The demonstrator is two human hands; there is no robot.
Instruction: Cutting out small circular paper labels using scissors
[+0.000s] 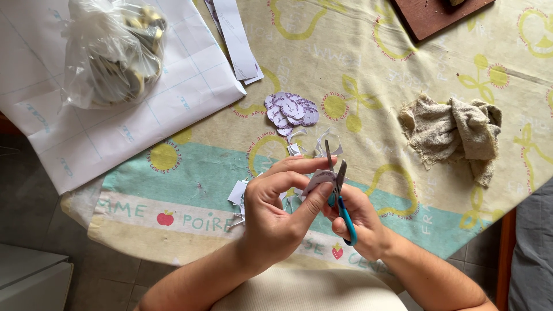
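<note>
We see the left hand (271,213) pinching a small paper piece (320,178) between thumb and fingers above the desk (403,75) edge. The right hand (360,222) is closed around blue-handled scissors (340,193), whose blades stand parted at the paper. A pile of cut paper rounds (291,109) lies beyond, with scraps (237,193) just beside the left hand, and a crumpled cloth (455,132) well apart.

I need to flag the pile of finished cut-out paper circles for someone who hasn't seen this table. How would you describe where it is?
Start at the round table with the fruit-print tablecloth. Just beyond the left hand and the blue-handled scissors lies the pile of cut-out circles. Unlike the white paper scraps nearer the hands, its pieces are round, overlapping and purple-printed.
</note>
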